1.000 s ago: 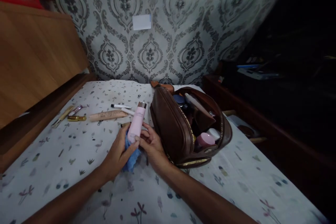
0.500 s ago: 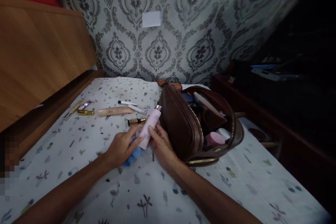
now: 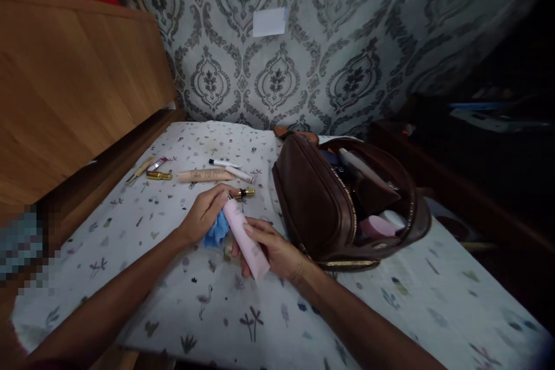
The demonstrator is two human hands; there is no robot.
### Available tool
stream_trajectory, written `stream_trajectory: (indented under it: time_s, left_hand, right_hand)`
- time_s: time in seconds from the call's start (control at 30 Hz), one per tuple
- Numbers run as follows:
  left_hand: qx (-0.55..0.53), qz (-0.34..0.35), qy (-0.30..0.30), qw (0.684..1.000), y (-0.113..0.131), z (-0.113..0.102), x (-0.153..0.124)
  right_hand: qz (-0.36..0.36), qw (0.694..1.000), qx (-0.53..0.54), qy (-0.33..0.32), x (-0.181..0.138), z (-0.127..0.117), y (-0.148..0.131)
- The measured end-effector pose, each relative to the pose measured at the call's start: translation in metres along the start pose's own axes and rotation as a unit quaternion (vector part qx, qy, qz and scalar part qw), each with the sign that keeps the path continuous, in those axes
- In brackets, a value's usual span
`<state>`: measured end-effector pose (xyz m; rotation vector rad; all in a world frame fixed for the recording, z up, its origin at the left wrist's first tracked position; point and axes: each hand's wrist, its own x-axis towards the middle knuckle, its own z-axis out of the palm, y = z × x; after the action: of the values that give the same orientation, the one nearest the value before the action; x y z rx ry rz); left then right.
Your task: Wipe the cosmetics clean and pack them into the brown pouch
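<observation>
Where these things lie: white printed sheet [image 3: 182, 312], spreading from near to far.
Wooden cabinet [image 3: 82, 69]: left side, beside the sheet.
Brown bag [image 3: 303, 202]: right of centre, top gaping, zip undone.
Right hand [image 3: 277, 248]: gripping the pink tube's body, thumb on top, other fingers partly hidden beneath.
Left hand [image 3: 206, 211]: closed over the same tube's silver-capped end.
Pink tube [image 3: 245, 237]: between both hands, tilted, capped end far left, flat end near right.
Blue cloth [image 3: 215, 232]: crumpled below the left hand; whether gripped, cannot tell.
Beige tube [image 3: 202, 175]: lying beyond the left hand.
Pink jar [image 3: 377, 226]: inside the bag's near right part.
Black-ended white pen [image 3: 225, 163]: just beyond the beige tube.
Gold tube [image 3: 159, 176]: left of the beige one.
</observation>
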<state>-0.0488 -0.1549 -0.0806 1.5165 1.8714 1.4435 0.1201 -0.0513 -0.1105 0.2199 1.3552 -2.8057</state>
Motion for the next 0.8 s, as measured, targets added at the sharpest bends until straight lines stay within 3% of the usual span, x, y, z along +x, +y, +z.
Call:
stream_trajectory:
  time_s: [0.17,0.43,0.8]
  left_hand:
    - [0.013,0.004,0.002,1.000,0.005,-0.004,-0.003]
    - [-0.004,-0.059,0.024,0.998,0.002,-0.005,0.004]
    - [-0.019,-0.068,0.030,0.997,-0.003,-0.006,0.008]
  right_hand:
    - [-0.013,1.000,-0.020,-0.007,-0.001,0.001,0.000]
    - [-0.101,0.982,-0.128,0.094,0.007,-0.003,0.005]
    - [-0.125,0.978,-0.113,0.124,0.006,-0.002,0.006]
